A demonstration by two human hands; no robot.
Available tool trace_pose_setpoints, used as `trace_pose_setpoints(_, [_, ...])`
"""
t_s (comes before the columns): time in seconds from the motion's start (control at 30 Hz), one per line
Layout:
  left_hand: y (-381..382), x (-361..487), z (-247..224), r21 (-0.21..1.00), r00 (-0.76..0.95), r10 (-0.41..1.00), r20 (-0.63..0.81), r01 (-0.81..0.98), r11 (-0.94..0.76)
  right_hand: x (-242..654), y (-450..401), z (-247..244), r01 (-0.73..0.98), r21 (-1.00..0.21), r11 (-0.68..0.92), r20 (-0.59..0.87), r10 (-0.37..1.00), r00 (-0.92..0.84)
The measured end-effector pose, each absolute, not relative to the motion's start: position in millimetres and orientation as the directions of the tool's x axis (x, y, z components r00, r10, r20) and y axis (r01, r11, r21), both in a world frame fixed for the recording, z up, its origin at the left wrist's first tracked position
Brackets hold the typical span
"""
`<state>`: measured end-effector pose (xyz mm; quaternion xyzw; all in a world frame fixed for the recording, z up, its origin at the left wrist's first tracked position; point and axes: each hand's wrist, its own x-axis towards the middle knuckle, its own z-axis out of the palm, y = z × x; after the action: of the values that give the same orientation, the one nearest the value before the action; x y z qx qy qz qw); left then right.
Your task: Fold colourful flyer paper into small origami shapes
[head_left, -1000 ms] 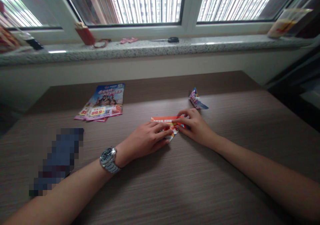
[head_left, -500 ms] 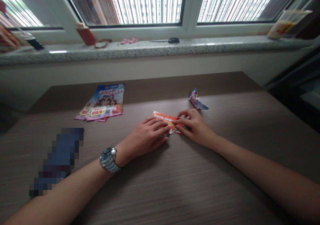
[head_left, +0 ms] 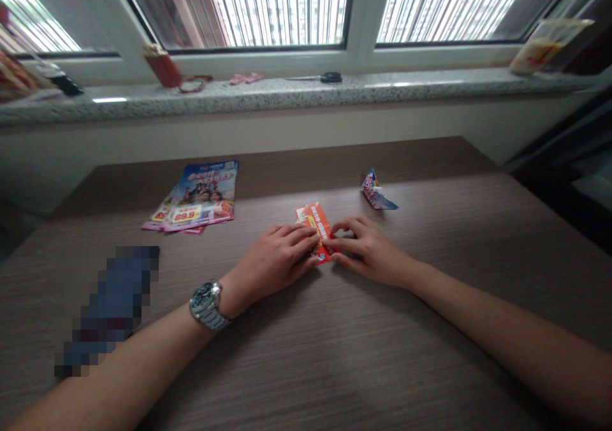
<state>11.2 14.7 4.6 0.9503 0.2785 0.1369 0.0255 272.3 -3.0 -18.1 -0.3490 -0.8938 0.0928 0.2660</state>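
A small folded flyer [head_left: 317,219], orange and red with white printing, lies on the table below the window. The fingers of my left hand [head_left: 282,254] rest over its left part, pressed together, with the thumb at its lower edge. At the flyer's right edge, my right hand [head_left: 368,249] holds it between thumb and fingertips. The fingers cover part of the paper, so its full fold is hidden. Beyond my right hand stands a pointed folded-paper shape [head_left: 375,192] in blue and pink. A metal watch [head_left: 208,303] is on my left wrist.
Several printed flyers [head_left: 205,195] lie stacked at the back left of the brown table [head_left: 306,367]. A pixelated dark blue object [head_left: 115,303] lies beside my left forearm. Scissors [head_left: 329,77], a red container [head_left: 162,67] and a plastic cup [head_left: 545,51] are on the stone sill.
The folded flyer has turned, so its printed band now slants steeply instead of running nearly sideways. My right hand has shifted slightly left and down; my left hand has barely moved.
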Motion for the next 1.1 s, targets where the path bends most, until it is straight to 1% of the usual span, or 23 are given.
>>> trace_pose_setpoints(0.17, [15.5,10.0,3.2,0.128,0.816,0.532,0.229,0.516,-0.847,272.2,-2.7,-17.6,0.576,-0.377,0.726,0.424,0.688,-0.589])
trace_pose_setpoints(0.43, [16.5,9.2,2.0,0.137,0.857,0.466,0.220,0.446,-0.884,271.7,-0.9,-14.0,0.572,-0.426,0.701,0.428,0.713,-0.555])
trace_pose_setpoints(0.67, [17.5,9.1,0.6,0.181,0.877,0.417,0.237,0.382,-0.906,273.2,0.4,-22.0,0.581,-0.412,0.702,0.381,0.712,-0.590])
trace_pose_setpoints(0.83, [17.7,9.2,1.3,0.191,0.879,0.420,0.227,0.382,-0.904,271.9,0.5,-22.8,0.578,-0.404,0.709,0.333,0.703,-0.629])
trace_pose_setpoints(0.97, [16.7,10.9,4.4,0.196,0.875,0.428,0.226,0.390,-0.900,270.6,-0.5,-19.8,0.584,-0.424,0.692,0.342,0.720,-0.604])
trace_pose_setpoints(1.1, [16.2,11.0,5.7,0.167,0.855,0.455,0.251,0.424,-0.890,270.8,-0.9,-19.0,0.600,-0.420,0.681,0.340,0.730,-0.592])
